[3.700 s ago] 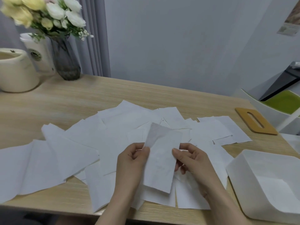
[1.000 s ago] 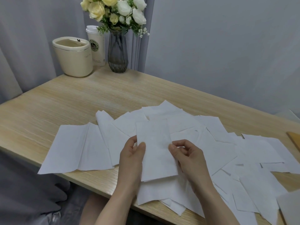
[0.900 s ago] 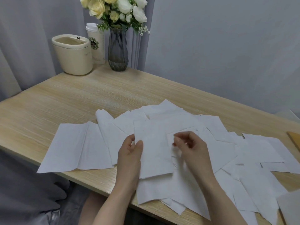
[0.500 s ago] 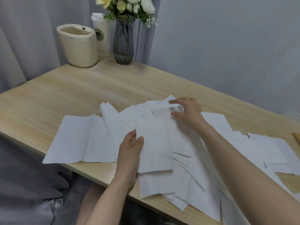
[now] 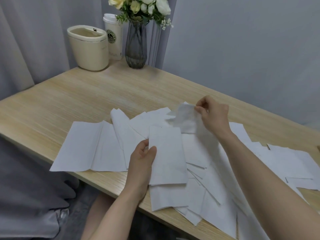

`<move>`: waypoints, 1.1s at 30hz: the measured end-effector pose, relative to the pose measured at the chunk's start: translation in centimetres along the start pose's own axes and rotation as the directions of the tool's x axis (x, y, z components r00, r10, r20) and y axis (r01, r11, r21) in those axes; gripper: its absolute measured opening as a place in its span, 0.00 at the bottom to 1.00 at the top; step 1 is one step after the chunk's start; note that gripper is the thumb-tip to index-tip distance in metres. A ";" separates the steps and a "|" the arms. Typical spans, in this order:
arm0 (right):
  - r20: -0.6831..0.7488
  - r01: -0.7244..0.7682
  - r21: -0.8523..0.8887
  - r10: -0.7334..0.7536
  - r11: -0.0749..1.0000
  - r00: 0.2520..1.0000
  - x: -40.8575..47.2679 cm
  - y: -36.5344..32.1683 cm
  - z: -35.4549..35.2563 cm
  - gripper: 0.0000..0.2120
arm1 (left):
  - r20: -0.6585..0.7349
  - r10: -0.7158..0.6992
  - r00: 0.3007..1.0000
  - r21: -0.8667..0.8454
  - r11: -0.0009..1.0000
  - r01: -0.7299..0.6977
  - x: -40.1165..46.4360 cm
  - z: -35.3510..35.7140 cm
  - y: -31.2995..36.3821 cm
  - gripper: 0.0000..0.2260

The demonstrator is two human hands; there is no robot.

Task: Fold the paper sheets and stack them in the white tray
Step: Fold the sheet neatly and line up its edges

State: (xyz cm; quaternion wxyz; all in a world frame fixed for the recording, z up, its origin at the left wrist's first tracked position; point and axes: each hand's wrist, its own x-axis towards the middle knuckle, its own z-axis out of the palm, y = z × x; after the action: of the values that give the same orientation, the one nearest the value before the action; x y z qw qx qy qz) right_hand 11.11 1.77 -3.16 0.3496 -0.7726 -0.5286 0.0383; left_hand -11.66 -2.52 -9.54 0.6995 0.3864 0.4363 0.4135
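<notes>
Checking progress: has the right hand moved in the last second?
Yes. The right hand left the folded sheet, reaching farther across the table, pinching another sheet.

Two bare forearms reach into view from the bottom edge, both uncovered from wrist to elbow, with no sleeve, watch, bracelet or ring visible on either. The left hand and the right hand are ungloved, the nails short and unpainted where they can be made out. Below the table edge, between the arms, a bare knee or thigh shows. Whether the grey fabric at lower left is worn cannot be told.
</notes>
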 end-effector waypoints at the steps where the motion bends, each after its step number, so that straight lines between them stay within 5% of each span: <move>1: -0.025 -0.020 0.026 0.021 0.999 0.999 -0.2 -0.5 -0.8 0.07 | 0.001 0.003 1.000 0.003 1.000 -0.003 0.0 0.0 0.0 0.09; 5: -0.044 -0.140 0.213 0.153 0.967 0.987 -1.1 -0.8 -4.1 0.04 | 0.003 0.011 1.000 0.016 1.000 -0.011 -0.1 0.0 0.0 0.09; 9: 0.108 -0.318 0.464 0.304 0.827 0.947 -3.3 0.8 -6.1 0.05 | 0.008 0.016 1.000 0.017 1.000 -0.016 -0.1 -0.1 -0.1 0.09; 13: 0.233 -0.518 0.400 0.463 0.756 0.855 -5.9 2.7 -6.3 0.01 | 0.007 0.020 1.000 0.015 1.000 -0.020 0.0 0.0 -0.2 0.09; 18: 0.379 -0.612 0.292 0.499 0.735 0.780 -7.9 2.9 -6.7 0.08 | -0.006 0.025 1.000 0.035 0.999 -0.025 0.1 -0.1 -0.3 0.09; 21: 0.396 -0.595 0.236 0.483 0.768 0.781 -8.2 2.9 -6.6 0.05 | -0.005 0.026 1.000 0.037 0.999 -0.026 0.0 -0.1 -0.3 0.09; 25: 0.250 -0.521 0.304 0.460 0.798 0.852 -8.6 2.7 -6.7 0.04 | -0.001 0.028 1.000 0.037 0.999 -0.028 -0.2 -0.1 -0.1 0.09; 29: 0.339 -0.532 0.637 0.417 0.557 0.843 -9.2 0.3 -6.4 0.03 | 0.001 0.025 1.000 0.034 0.999 -0.025 -0.3 0.0 0.0 0.09; 33: 0.494 -0.603 0.687 0.348 0.405 0.797 -10.3 -2.5 -4.0 0.03 | -0.015 0.025 1.000 0.063 0.998 -0.024 -0.1 0.1 0.0 0.10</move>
State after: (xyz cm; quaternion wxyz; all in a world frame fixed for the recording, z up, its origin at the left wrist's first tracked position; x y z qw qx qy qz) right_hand 6.32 -8.46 -1.83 0.5632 -0.6236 -0.2452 0.4835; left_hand -11.65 -2.65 -9.45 0.6785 0.4104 0.4498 0.4109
